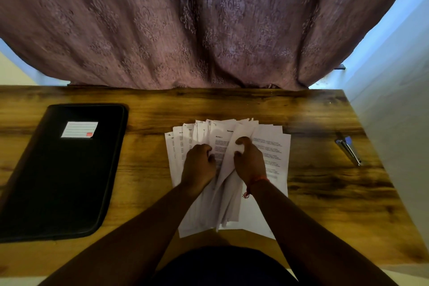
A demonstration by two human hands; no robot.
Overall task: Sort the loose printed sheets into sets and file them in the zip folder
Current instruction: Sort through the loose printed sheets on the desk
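So the bench (301, 109) is wood with a strong streaky grain, yellowish brown with dark bands running across it. Right behind its far edge hangs a big mauve curtain (185, 18) with a faint flower-ish pattern, bunched into folds where it meets the bench. To the right of the curtain there's a pale wall (399, 100) catching cool bluish light, and a sliver of the same glow shows at the curtain's left edge. Overall pretty dim, warm on the wood.
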